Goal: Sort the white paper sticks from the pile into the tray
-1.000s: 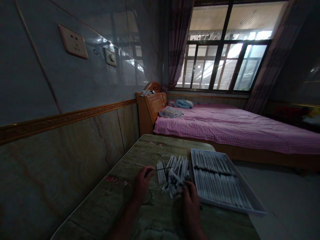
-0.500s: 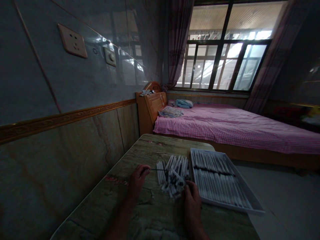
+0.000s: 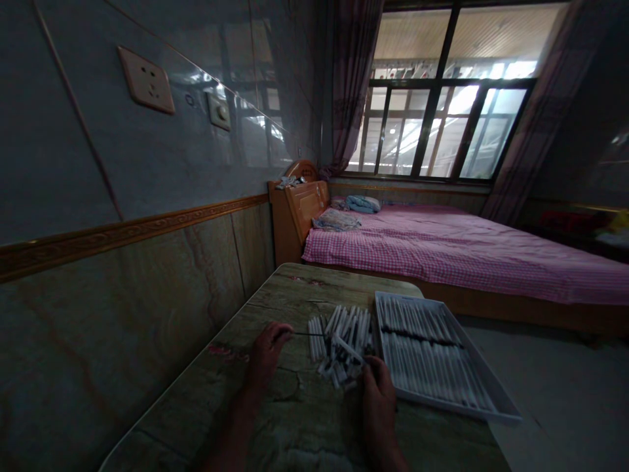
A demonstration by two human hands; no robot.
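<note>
My left hand (image 3: 273, 337) pinches one end of a thin dark rod (image 3: 309, 334), which looks like a pen refill and points right toward the pile. In my right hand (image 3: 378, 387) the fingers are closed on the lower end of a whitish, see-through pen barrel (image 3: 350, 349), which slants up to the left. The rod's far end lies close to the barrel's upper end; whether they touch I cannot tell. Around and beneath them is a loose pile of pen barrels (image 3: 314, 341), with short pale pieces (image 3: 339, 377) nearest me.
Right of the pile, a shallow white tray (image 3: 501, 415) holds two rows of pale pens (image 3: 432, 370) with dark ends meeting between them. Everything lies on a marble-patterned table (image 3: 265, 426). A tiled wall runs along the left; a bed (image 3: 442, 255) stands beyond the table.
My left hand has shifted very slightly left with the rod. My right hand and the barrel stay almost where they were.
</note>
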